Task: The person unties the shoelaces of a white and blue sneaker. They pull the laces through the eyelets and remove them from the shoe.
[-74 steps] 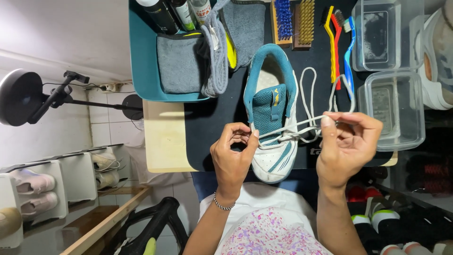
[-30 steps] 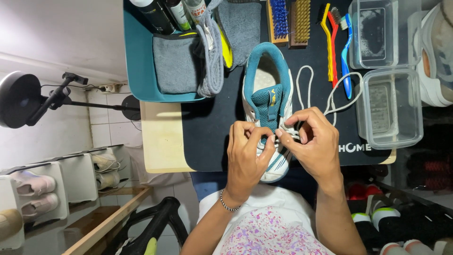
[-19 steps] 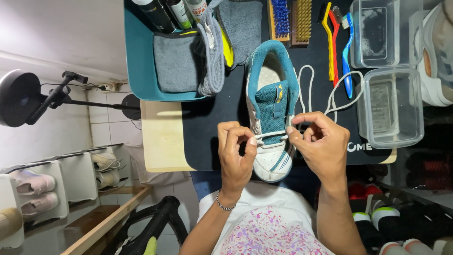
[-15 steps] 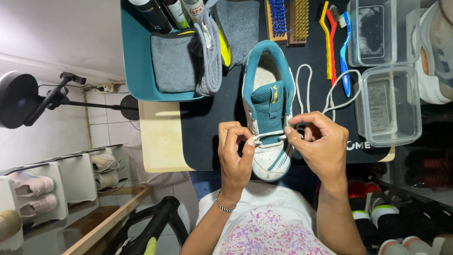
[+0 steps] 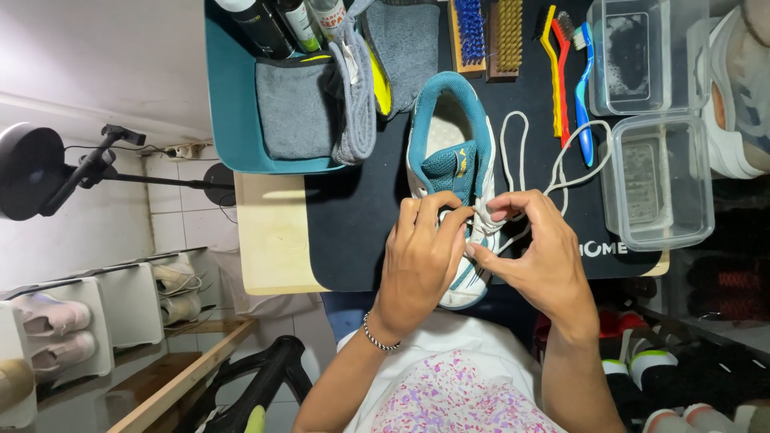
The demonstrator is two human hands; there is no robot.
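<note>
The teal-and-white sneaker lies on the black mat on the bench, toe towards the person. The left hand is curled over the eyelet rows, fingers pinching there. The right hand is closed on the white lace, thumb and forefinger gripping it. To lace well, keep the shoe pinned, draw the lace flat through each eyelet, and even out tension. Loose lace loops trail near the brushes.
</note>
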